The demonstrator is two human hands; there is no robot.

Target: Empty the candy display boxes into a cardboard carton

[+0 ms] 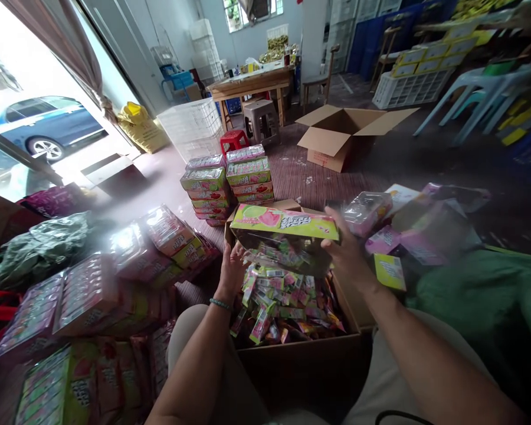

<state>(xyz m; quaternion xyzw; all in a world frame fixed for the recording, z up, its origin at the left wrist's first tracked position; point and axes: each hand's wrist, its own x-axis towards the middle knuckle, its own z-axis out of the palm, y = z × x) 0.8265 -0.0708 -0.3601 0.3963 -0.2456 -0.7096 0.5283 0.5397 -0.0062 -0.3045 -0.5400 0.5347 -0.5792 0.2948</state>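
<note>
A green and pink candy box (285, 223) with a clear plastic side is tilted above an open carton. My right hand (347, 251) grips its right end, thumb on the near face and fingers round the back. At the lower left corner, my left hand (232, 265) has its fingers curled against the box, partly hidden by it. Small wrapped sticks show through the clear side. Below, the cardboard carton (301, 343) between my knees holds a heap of loose candy packets (278, 301) in green, pink and orange wrappers.
Stacks of wrapped candy boxes stand on the left (86, 295) and ahead (249, 177). An open empty carton (325, 144) sits farther off. On the right lie clear plastic packaging (367, 212), a yellow-green box (389, 271) and green cloth (478, 295).
</note>
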